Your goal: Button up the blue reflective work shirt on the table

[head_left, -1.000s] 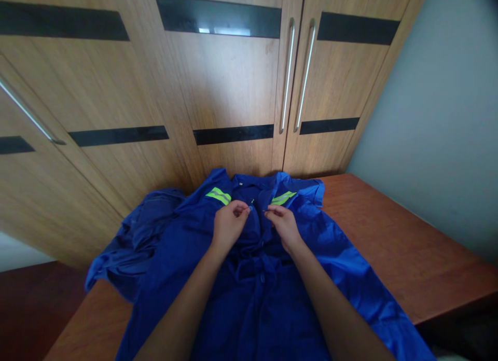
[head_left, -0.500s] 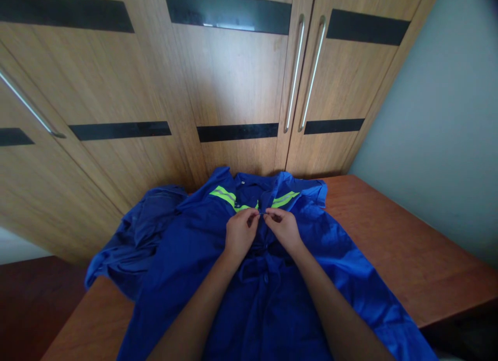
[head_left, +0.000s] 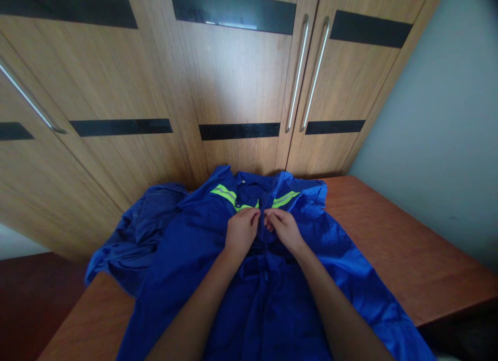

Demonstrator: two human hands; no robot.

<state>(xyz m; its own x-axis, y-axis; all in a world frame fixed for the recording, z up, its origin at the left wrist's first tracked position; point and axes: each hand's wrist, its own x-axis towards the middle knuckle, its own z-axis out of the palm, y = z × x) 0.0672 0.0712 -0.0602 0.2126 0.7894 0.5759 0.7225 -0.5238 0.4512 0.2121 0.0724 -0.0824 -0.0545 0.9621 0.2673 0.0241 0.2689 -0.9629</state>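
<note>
A blue work jacket with yellow-green reflective strips lies spread front side up, its collar at the far end. Over its front opening, just below the strips, my left hand is closed in a pinch on the jacket's front edge. Close beside it, my right hand also has its thumb and fingers pinched together at the opposite front edge. The two sets of fingertips are a small gap apart. What exactly lies between them is too small to make out. Farther down the front, a button shows.
A crumpled dark blue garment lies left of the jacket, partly over the table's edge. The reddish-brown wooden tabletop extends to the right. Wooden wardrobe doors with metal handles rise directly behind, and a pale wall stands at right.
My right fingers have curled in and shifted their pinch slightly. My left hand stays nearly in place, its fingers closed more tightly. The jacket lies as before.
</note>
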